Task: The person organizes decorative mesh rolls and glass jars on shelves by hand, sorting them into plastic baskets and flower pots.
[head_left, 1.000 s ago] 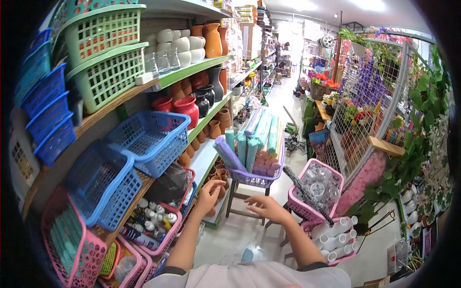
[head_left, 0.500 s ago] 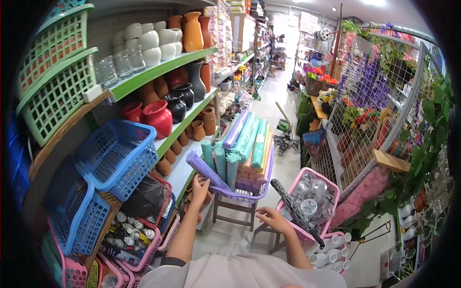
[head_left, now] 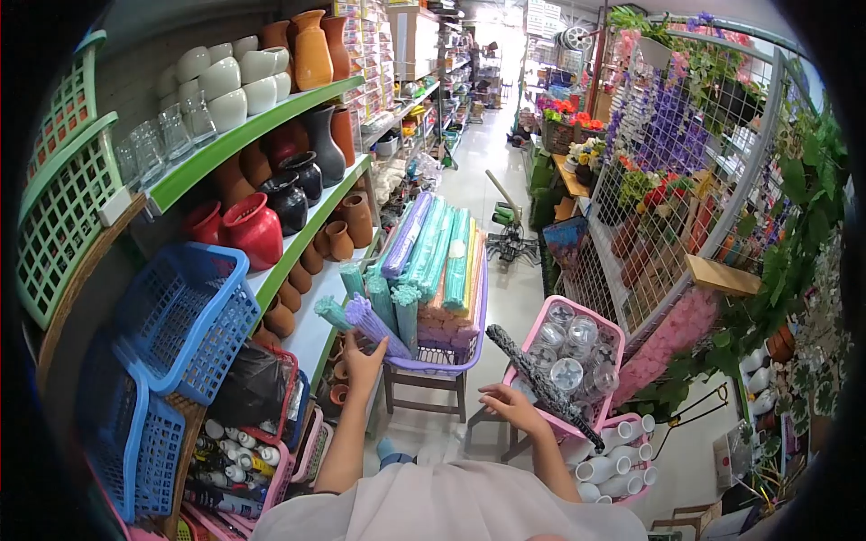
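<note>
My left hand (head_left: 363, 362) is closed around the lower part of a purple pipe-cleaner bundle (head_left: 372, 323), its thumb along the near side. The bundle leans at the left corner of a purple basket (head_left: 442, 365). Just behind it, a teal pipe-cleaner bundle (head_left: 333, 312) tilts outward to the left. Other teal, purple, yellow and peach bundles are stacked in the basket, which rests on a dark stool (head_left: 424, 382). My right hand (head_left: 512, 404) is open with fingers loosely stretched, empty, beside a pink basket (head_left: 617, 361) of clear plastic cups or jars (head_left: 566, 373).
A dark speckled, rod-like bundle (head_left: 541, 383) lies across the pink basket. White vases (head_left: 621, 464) stand below it. Shelves with red pots (head_left: 253, 233) and blue baskets (head_left: 194, 316) line the left. A wire rack (head_left: 667, 207) with artificial flowers is on the right.
The purple bundle now points more toward me and looks shorter, with my left hand still at it. A tilted teal bundle shows behind it. The whole view has shifted; my right hand stays open.
</note>
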A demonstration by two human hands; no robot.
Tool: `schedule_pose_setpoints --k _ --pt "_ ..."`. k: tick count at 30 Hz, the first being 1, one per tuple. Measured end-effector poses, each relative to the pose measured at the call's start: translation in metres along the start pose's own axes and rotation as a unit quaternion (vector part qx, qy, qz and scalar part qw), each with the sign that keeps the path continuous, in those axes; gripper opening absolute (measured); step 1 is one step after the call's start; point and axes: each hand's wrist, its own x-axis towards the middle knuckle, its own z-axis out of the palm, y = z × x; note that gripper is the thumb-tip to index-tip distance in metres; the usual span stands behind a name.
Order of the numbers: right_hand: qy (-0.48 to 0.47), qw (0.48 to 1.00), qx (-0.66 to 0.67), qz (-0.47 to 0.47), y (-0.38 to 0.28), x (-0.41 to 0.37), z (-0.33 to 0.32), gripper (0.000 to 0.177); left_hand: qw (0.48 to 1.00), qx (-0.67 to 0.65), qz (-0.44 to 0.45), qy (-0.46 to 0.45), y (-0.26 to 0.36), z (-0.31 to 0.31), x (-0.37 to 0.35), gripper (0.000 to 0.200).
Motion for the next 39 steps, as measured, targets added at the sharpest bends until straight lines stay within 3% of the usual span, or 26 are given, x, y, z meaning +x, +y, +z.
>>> schedule_pose_setpoints --k 3,8,10,12,16,18,22,24,28,30,31,34,36,39 --pt "0.010 1.000 -0.001 0.012 -0.007 0.005 0.000 0.033 0.993 0.109 0.052 0.016 0.018 0.002 -0.003 0.047" --pt "0.018 0.999 -0.027 -0.013 -0.022 0.017 -0.001 0.036 0.987 0.098 0.128 0.006 0.064 0.013 -0.007 0.045" --pt "0.055 0.996 -0.049 -0.057 -0.030 0.025 0.005 0.041 0.993 0.001 0.118 -0.014 0.088 0.024 -0.009 0.043" --pt "0.112 0.983 -0.093 -0.111 -0.040 0.035 0.012 0.058 0.984 -0.033 0.161 -0.062 0.101 0.037 -0.008 0.041" --pt "0.169 0.970 -0.048 -0.167 -0.070 0.057 0.034 0.060 0.966 -0.057 0.184 -0.172 0.119 0.057 -0.013 0.040" --pt "0.182 0.965 -0.028 -0.186 -0.070 0.070 0.035 0.058 0.961 -0.055 0.181 -0.202 0.117 0.063 -0.017 0.041" --pt "0.180 0.974 -0.039 -0.130 -0.051 0.095 0.032 0.049 0.951 -0.065 0.158 -0.256 0.093 0.061 -0.015 0.044" --pt "0.186 0.974 -0.048 -0.120 -0.035 0.106 0.033 0.047 0.936 -0.171 0.052 -0.303 0.081 0.057 -0.014 0.045" --pt "0.236 0.949 -0.137 -0.160 -0.002 0.123 0.037 0.041 0.947 -0.165 0.060 -0.268 0.060 0.053 -0.013 0.042" --pt "0.257 0.938 -0.171 -0.158 0.020 0.133 0.036 0.037 0.983 -0.146 0.011 -0.112 0.037 0.053 -0.014 0.042" --pt "0.271 0.939 -0.152 -0.148 0.030 0.137 0.035 0.039 0.988 -0.130 -0.004 -0.079 0.029 0.052 -0.012 0.040" --pt "0.292 0.942 -0.120 -0.111 0.022 0.131 0.033 0.047 0.998 -0.021 -0.025 -0.059 0.011 0.050 -0.007 0.043" --pt "0.306 0.943 -0.106 -0.079 0.015 0.123 0.034 0.052 0.997 0.011 0.007 -0.070 0.003 0.052 -0.003 0.048" --pt "0.341 0.927 -0.093 -0.123 0.018 0.115 0.034 0.057 0.994 0.073 0.045 -0.074 0.000 0.062 0.000 0.064"
